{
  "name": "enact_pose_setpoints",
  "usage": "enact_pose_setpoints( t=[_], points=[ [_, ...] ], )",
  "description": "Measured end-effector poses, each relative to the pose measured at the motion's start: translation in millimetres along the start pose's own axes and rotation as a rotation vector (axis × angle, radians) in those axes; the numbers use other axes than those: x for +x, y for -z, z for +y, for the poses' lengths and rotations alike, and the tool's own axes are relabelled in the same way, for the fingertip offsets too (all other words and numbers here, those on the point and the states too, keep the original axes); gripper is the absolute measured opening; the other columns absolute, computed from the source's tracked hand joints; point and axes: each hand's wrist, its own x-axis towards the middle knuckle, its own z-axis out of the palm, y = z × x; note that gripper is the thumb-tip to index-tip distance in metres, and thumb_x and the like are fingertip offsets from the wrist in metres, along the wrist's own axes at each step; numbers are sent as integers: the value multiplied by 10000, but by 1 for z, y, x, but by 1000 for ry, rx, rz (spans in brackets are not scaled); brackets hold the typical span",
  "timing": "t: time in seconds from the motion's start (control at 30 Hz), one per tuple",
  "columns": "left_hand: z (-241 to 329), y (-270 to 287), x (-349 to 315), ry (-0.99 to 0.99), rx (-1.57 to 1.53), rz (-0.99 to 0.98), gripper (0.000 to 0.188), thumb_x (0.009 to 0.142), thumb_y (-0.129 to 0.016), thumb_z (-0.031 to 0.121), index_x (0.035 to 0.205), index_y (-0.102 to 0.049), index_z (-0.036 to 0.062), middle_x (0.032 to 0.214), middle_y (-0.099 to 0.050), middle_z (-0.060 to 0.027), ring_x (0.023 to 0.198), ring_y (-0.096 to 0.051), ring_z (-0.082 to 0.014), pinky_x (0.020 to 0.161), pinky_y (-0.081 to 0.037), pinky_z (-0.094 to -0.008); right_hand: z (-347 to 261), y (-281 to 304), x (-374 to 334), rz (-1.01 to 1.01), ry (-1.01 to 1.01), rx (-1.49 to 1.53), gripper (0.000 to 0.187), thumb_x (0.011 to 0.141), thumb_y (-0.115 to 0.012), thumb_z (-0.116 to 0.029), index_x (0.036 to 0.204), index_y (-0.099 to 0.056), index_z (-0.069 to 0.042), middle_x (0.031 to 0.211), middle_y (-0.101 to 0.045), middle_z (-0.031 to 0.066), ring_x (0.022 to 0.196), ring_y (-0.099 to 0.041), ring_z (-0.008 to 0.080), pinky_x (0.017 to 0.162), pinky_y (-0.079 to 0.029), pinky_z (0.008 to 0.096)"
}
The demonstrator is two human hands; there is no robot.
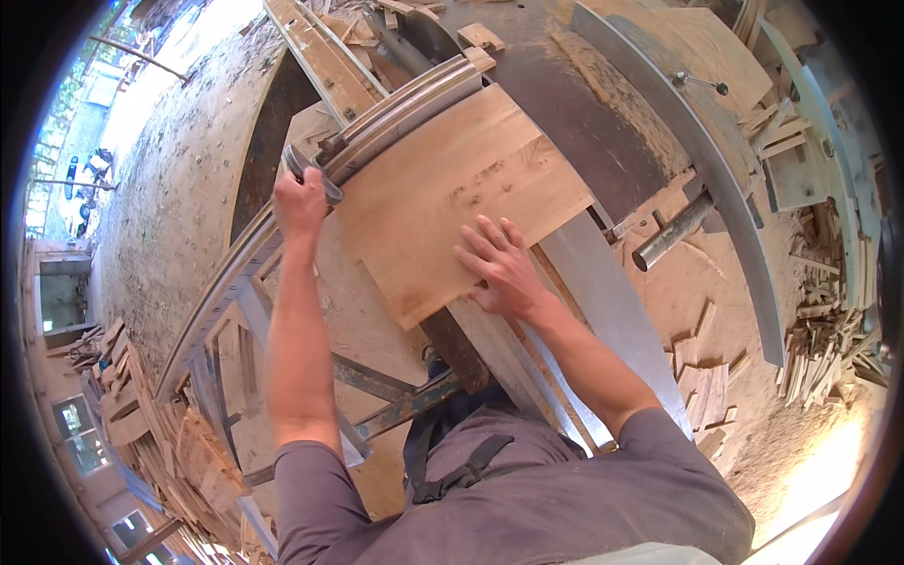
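A pale wooden board (443,193) with darker knots lies flat across the sliding table of a saw, its far left edge along a metal fence (405,111). My left hand (299,202) is closed around a curved grey metal piece (325,185) at the fence, just left of the board. Over the board's near edge rests my right hand (508,271), fingers spread flat on the wood and thumb down by the edge. The palm hides part of that edge.
A long metal rip fence (697,141) stands on the dark, sawdust-strewn saw table (603,104) at the right. A round metal bar (673,231) sticks out beside it. Offcuts (829,348) pile up at the right, and more scrap wood (141,414) lies at the left.
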Motion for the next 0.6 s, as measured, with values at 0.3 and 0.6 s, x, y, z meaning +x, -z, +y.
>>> enact_pose_setpoints(
  t=[0.3, 0.6],
  points=[
    [-45, -38, -66, 148, -258, 44, 515, 861, -706, 304, 1156, -655, -114, 809, -704, -193, 787, -713, -304, 787, -577, -421, 14, -5, 16, -75, 61, 26, 695, 699, -887, -364, 1332, -684, -163, 1549, -506, 110, 1500, -362, 334, 1259, -205, 533],
    [-39, -57, -153, 500, -721, -78, 532, 826, -784, 131, 1284, -596, -64, 1060, -696, -146, 942, -664, -259, 868, -545, -372, 111, 12, 4, 527, -558, -42, 555, 809, -774, -106, 1337, -632, -10, 1410, -584, 200, 1354, -478, 392, 1160, -350, 490]
  ],
)
